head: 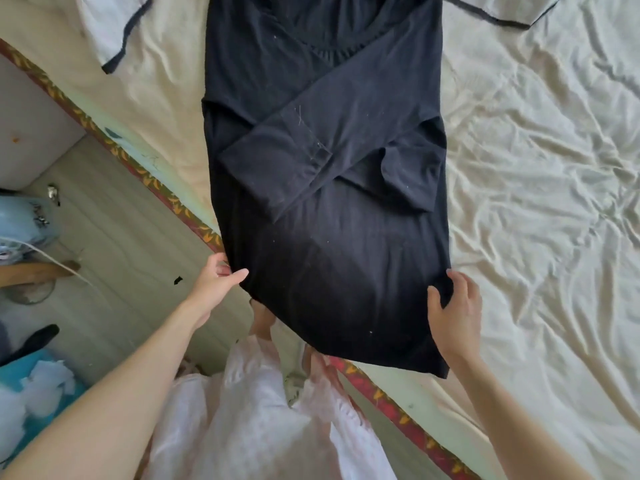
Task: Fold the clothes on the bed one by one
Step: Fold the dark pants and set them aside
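Head view: the shirt (325, 174) lies on the bed (540, 188), sleeves folded in, hem overhanging the edge. Its lower corners are pinched by the left hand (216, 282) and right hand (457, 313). If lifted unevenly, the sleeves could be shaken loose.

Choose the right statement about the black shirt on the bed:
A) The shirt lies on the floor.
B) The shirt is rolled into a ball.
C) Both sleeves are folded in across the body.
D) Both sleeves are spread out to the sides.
C: on the black shirt the sleeves lie crossed over the body, while the left hand and right hand grip its lower edge on the bed.
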A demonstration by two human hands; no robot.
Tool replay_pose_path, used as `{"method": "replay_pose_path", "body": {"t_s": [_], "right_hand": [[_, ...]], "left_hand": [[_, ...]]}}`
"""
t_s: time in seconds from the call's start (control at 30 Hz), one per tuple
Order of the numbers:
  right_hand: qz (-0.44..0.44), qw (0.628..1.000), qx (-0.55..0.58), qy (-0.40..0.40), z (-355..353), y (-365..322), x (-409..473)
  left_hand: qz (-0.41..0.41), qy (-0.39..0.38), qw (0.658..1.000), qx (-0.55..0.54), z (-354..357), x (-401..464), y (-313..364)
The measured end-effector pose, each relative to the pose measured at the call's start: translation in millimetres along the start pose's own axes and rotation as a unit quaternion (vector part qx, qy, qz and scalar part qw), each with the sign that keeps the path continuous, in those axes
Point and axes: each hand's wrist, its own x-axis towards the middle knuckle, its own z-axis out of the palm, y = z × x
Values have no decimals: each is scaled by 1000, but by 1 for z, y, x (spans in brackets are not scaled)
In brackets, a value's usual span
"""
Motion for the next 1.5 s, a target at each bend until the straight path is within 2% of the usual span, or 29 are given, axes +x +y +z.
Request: {"method": "replay_pose_path", "body": {"t_s": [0.07, 0.17, 0.4, 0.5, 0.6, 0.8, 0.9, 1.0, 1.27, 1.4, 1.5], "right_hand": [[52, 997, 51, -5, -2, 9, 4], [126, 984, 121, -46, -8, 12, 8], [188, 943, 208, -178, -24, 19, -11], [213, 925, 246, -197, -29, 25, -29], [206, 914, 297, -184, -41, 26, -46], [103, 941, 302, -108, -80, 1, -35], [88, 922, 368, -78, -104, -29, -8], [113, 884, 448, -66, -121, -58, 27], [89, 855, 506, -64, -132, -131, 112], [124, 848, 510, -80, -105, -146, 152], [163, 847, 492, -120, -78, -144, 175]], "left_hand": [[-4, -8, 1000, 18, 12, -8, -13], [-9, -4, 1000, -12, 22, -22, -31], [35, 16, 996, -75, 7, -74, -46], [27, 2, 996, -91, 0, -99, -56], [31, 3, 994, -100, -5, -117, -53], [108, 69, 985, -113, -20, -146, 3], [155, 113, 975, -115, -31, -152, 46], [183, 142, 962, -142, -42, -145, 88], [196, 113, 947, -230, -47, -79, 187], [170, 75, 964, -189, -50, -26, 207], [159, 82, 977, -118, -48, 1, 203]]}}
